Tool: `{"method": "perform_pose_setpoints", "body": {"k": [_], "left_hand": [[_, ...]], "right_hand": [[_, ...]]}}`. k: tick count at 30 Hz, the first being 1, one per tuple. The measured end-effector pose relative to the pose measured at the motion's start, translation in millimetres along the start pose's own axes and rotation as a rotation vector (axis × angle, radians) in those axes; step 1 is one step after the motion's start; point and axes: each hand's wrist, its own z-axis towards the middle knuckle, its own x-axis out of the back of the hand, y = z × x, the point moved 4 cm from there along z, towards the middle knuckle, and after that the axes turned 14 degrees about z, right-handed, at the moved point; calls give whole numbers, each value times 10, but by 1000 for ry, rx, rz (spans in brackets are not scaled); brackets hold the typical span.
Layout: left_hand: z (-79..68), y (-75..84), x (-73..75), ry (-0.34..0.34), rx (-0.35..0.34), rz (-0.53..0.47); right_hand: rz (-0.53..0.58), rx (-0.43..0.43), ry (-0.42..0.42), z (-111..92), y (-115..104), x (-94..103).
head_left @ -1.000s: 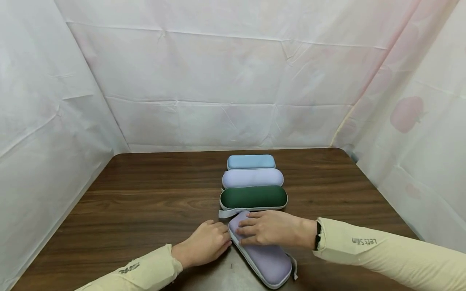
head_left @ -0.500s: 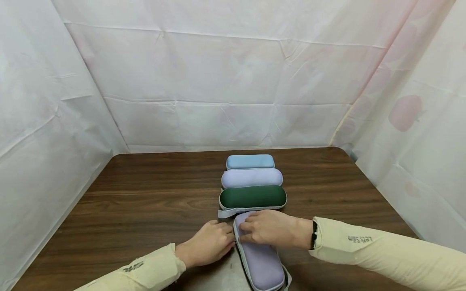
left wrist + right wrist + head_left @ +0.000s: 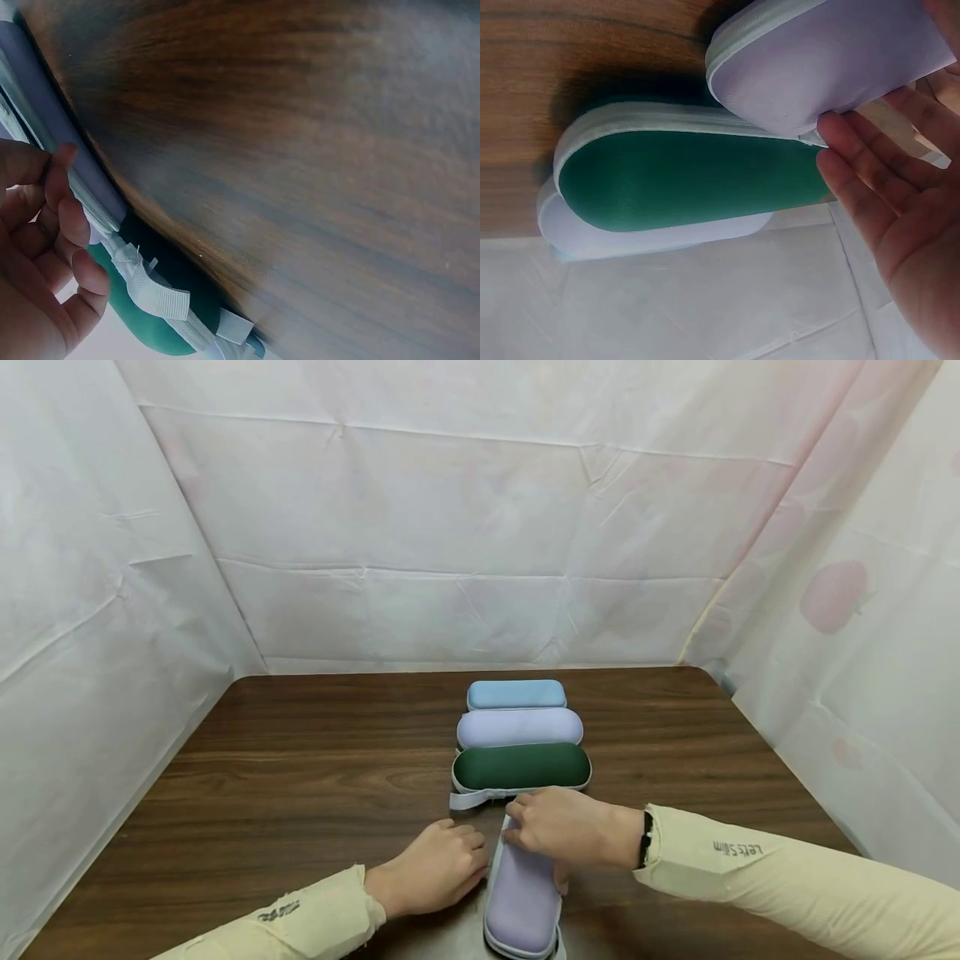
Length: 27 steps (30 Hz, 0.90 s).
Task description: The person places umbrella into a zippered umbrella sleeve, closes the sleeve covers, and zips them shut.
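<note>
A purple zippered glasses case with a pale zip edge and a wrist strap lies lengthwise near the front of the table. Across its far end, my right hand grips it, with fingers over the left edge and thumb on the right side. My left hand rests on the table beside the case's left edge, fingers loosely bent and holding nothing; whether they touch the case I cannot tell. Beyond stand a green glasses case with a grey strap, a lavender case and a light blue case, lined up crosswise.
The dark wood table has rounded far corners. White patterned sheets hang behind it and along both sides. A greyish shiny patch shows on the table near the front edge.
The purple case has swung from a slant to nearly straight lengthwise, its near end moving left. My right fingers have closed over its far end. My left hand has shifted slightly right.
</note>
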Motion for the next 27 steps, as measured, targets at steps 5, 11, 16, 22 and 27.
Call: {"method": "perform_pose_setpoints", "body": {"k": [5, 11, 16, 22, 27], "left_hand": [[0, -10, -14, 1, -1, -2], [7, -26, -13, 10, -1, 20], [14, -34, 4, 15, 1, 39], [-26, -61, 16, -13, -5, 36], [-85, -109, 13, -22, 6, 24]], "right_hand": [[68, -13, 21, -17, 27, -26], [109, -24, 45, -54, 37, -36], [144, -8, 72, -98, 34, -68], [166, -10, 163, -182, 43, -135], [179, -27, 268, -261, 44, -216]]}}
